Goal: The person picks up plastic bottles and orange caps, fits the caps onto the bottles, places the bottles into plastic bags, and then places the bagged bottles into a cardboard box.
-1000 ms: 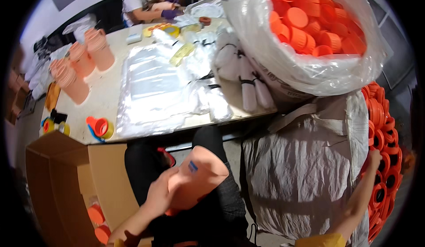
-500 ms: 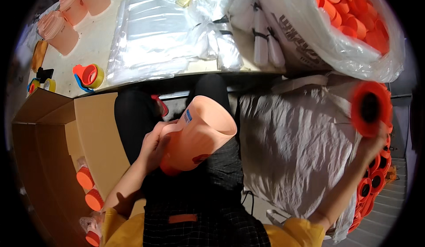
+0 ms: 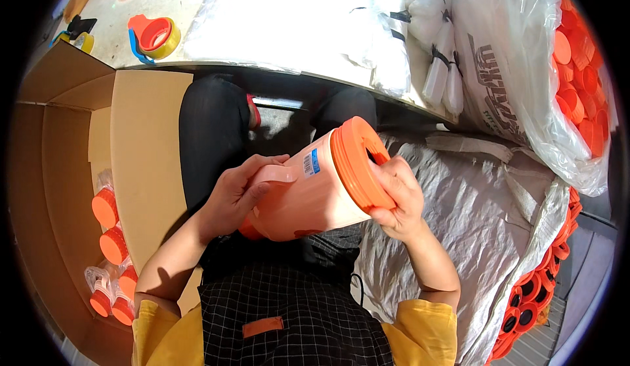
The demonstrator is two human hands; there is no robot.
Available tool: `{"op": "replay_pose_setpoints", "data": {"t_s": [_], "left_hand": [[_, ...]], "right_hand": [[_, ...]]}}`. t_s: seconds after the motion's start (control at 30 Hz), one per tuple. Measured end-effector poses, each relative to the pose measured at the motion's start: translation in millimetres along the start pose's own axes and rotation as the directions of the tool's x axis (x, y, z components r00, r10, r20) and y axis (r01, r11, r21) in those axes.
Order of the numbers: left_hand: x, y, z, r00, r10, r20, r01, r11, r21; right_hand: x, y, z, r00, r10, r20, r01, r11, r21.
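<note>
Between left fingers (image 3: 260, 162) and right fingers (image 3: 388, 180): peach jug (image 3: 305, 202), orange lid (image 3: 353, 169).

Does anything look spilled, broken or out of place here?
Nothing stands out as spilled or broken. The peach jug is tilted, but that looks deliberate: the left hand holds its handle while the right hand grips the orange lid at its top.

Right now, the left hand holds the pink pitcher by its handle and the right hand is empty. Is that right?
The right hand isn't empty: the head view shows it gripping the orange lid at the mouth of the pink pitcher, which the left hand does hold by its handle.
</note>
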State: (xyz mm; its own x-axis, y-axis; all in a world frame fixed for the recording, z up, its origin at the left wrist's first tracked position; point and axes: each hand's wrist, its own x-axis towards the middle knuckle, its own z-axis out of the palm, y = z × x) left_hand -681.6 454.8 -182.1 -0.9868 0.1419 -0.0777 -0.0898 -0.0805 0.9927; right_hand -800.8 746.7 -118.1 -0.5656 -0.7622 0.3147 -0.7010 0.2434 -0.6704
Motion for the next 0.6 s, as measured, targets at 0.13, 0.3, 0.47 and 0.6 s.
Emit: {"op": "replay_pose_setpoints", "data": {"t_s": [0.13, 0.3, 0.47, 0.6], "left_hand": [[-1.4, -1.2, -1.5, 1.0, -0.003, 0.027, 0.003, 0.999, -0.033], [-26.0, 20.4, 50.6, 0.994, 0.073, -0.081, -0.028, 0.89, 0.455], [-23.2, 9.3, 43.9, 0.998, 0.067, 0.005, -0.057, 0.817, 0.574], [-26.1, 11.0, 50.3, 0.985, 0.167, 0.037, -0.152, 0.753, 0.64]], "right_hand": [[-5.8, -8.7, 4.5, 1.0, -0.003, 0.002, 0.003, 0.999, 0.033], [5.3, -22.2, 5.5, 0.921, 0.388, -0.018, -0.388, 0.919, -0.062], [25.2, -47.0, -9.4, 0.939, 0.309, 0.152, -0.285, 0.945, -0.162], [20.8, -20.7, 1.9, 0.87, 0.486, 0.086, -0.475, 0.872, -0.118]]}}
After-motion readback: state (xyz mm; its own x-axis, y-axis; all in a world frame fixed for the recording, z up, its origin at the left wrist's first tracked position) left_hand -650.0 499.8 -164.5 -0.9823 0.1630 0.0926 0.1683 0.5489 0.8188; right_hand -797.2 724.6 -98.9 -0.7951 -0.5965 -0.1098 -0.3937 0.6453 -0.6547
